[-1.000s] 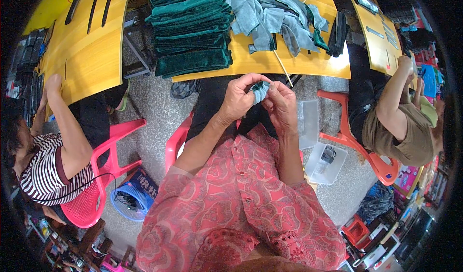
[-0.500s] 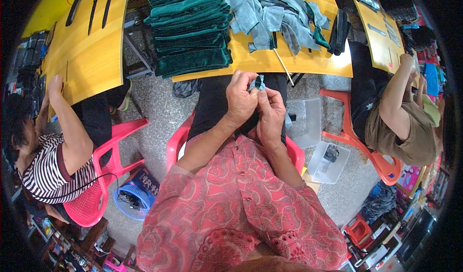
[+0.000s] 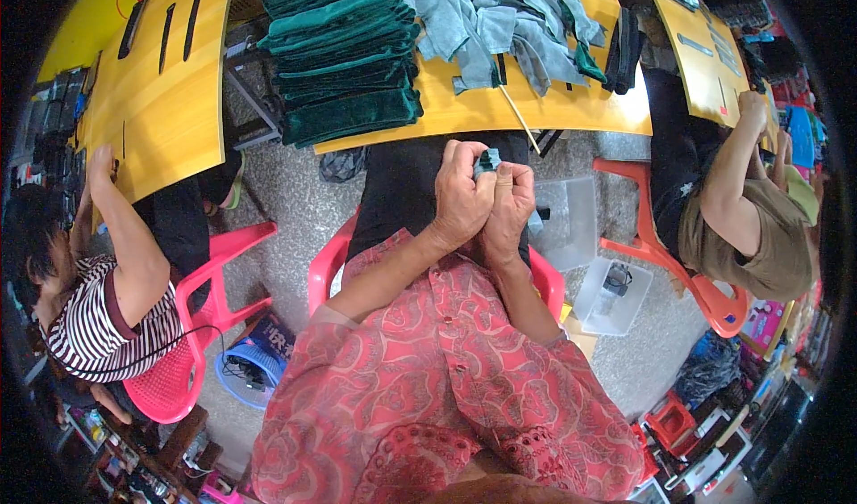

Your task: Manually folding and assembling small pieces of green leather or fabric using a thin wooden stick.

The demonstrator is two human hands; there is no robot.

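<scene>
Close together over my lap, just short of the table edge, both hands pinch one small piece of green velvet fabric (image 3: 486, 161) with a grey-blue backing. My left hand (image 3: 462, 194) is closed on its left side, thumb and fingers pressed together. Against it, my right hand (image 3: 511, 202) is closed on the other side of the fabric. Only the upper bit of the piece shows; the rest is hidden in my fingers. Beyond, on the yellow table (image 3: 536, 116), lie a tall stack of dark green velvet pieces (image 3: 344, 75) and a loose heap of grey-blue fabric pieces (image 3: 500, 31).
A thin stick (image 3: 518, 118) juts over the table's front edge. Black folded strips (image 3: 622, 53) lie at the table's right. Clear plastic bins (image 3: 611, 297) stand on the floor to my right, a blue basket (image 3: 239, 374) to my left. Co-workers sit at tables on both sides.
Both hands have come slightly nearer to me and drawn closer together, still pinching the fabric piece. The left wrist has turned a little.
</scene>
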